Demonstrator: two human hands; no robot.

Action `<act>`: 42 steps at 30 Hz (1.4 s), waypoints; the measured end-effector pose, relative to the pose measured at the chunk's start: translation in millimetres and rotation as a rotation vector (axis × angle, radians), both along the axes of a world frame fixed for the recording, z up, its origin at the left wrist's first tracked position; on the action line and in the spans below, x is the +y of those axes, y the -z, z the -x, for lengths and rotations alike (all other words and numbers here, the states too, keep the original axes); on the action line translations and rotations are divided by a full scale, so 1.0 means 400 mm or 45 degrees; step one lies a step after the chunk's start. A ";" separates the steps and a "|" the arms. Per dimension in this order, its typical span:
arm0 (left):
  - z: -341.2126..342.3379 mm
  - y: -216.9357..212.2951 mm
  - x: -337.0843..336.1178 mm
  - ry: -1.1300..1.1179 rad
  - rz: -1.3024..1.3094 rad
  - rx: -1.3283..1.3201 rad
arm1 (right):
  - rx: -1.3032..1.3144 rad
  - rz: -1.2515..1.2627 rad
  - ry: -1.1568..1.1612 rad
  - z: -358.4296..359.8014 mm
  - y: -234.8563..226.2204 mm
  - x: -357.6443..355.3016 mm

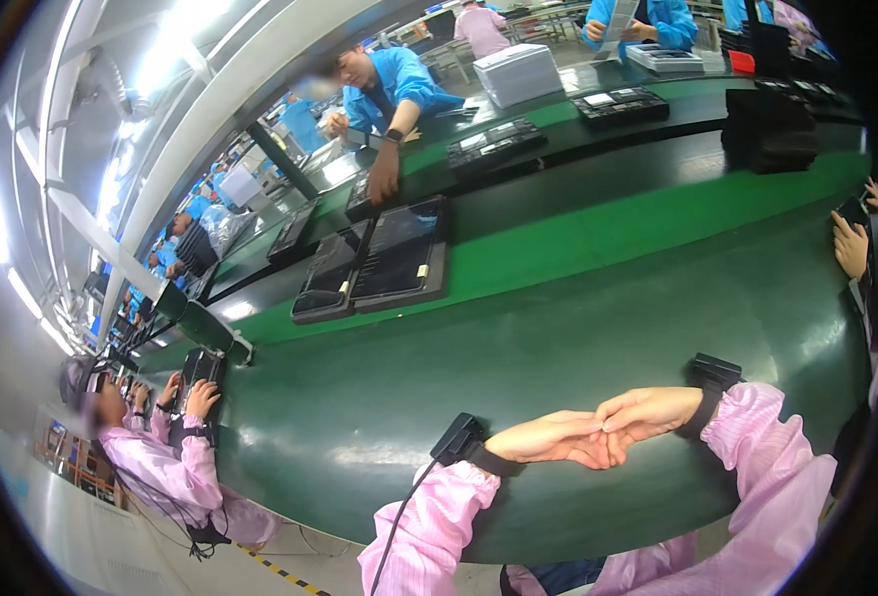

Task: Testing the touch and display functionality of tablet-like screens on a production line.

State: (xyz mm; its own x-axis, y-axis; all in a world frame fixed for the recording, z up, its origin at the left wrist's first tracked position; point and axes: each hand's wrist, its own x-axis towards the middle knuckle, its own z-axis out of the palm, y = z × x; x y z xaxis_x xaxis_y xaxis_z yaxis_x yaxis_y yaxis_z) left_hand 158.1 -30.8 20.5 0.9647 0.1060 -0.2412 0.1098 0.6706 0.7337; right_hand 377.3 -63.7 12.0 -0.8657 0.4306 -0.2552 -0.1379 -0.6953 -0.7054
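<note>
My left hand (550, 439) and my right hand (650, 411) meet above the near part of the green tabletop (340, 397). Their thumbs and fingertips come together in a pinch, the fingers partly overlapping. Whatever lies between the fingertips, if anything, is too small to make out. Each wrist wears a dark strap with a black box: one box (459, 439) by my left wrist, another box (716, 372) by my right. A black cable runs down along my left pink sleeve (429, 521).
Beyond my hands, dark trays (437, 276) hold flat black-screened devices on a green conveyor strip (598, 223). Across it, a person in blue (399, 81) reaches toward a tray. A person in pink (161, 457) works at left; another's hand (849, 245) shows at right. Black stacked trays (769, 134) stand far right.
</note>
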 end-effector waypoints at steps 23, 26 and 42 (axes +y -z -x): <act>-0.004 0.014 -0.067 -0.429 -0.329 -0.076 | 0.028 -0.166 0.409 0.021 0.025 -0.028; -0.006 0.016 -0.077 -0.474 -0.356 -0.122 | 0.164 -0.283 0.433 0.038 0.028 -0.040; -0.039 0.035 -0.081 -0.422 -0.206 0.141 | 0.131 -0.235 0.197 -0.011 0.022 -0.050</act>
